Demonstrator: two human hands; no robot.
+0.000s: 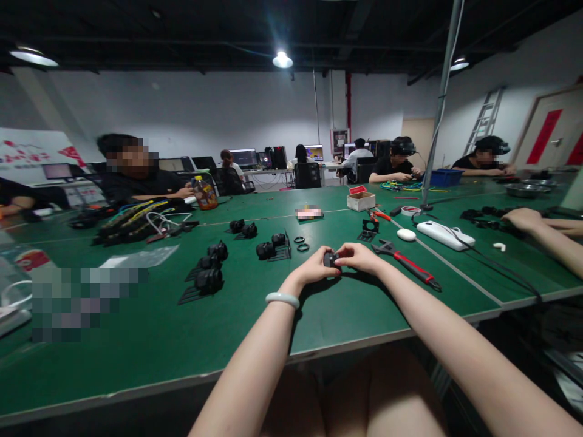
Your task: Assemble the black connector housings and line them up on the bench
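Just above the green table [255, 328], both hands meet over a small black part [330, 260], too small to name more closely. My left hand [314, 267], with a pale bangle on the wrist, is closed round its left side. The fingers of my right hand [361, 257] pinch it from the right. Two black rings [303, 247] lie beyond my left hand. Right of my right hand rests an adjustable wrench [407, 265] with red and black handle. A black square frame with a round hole [370, 226] stands behind it.
Several black round-bodied units on slatted bases [208, 280] stand to the left. On the right are a white power strip [445, 235], its dark cable, a white oval object [406, 235] and a metal pole [438, 121]. Behind is a small box [361, 200]. Co-workers sit around the table.
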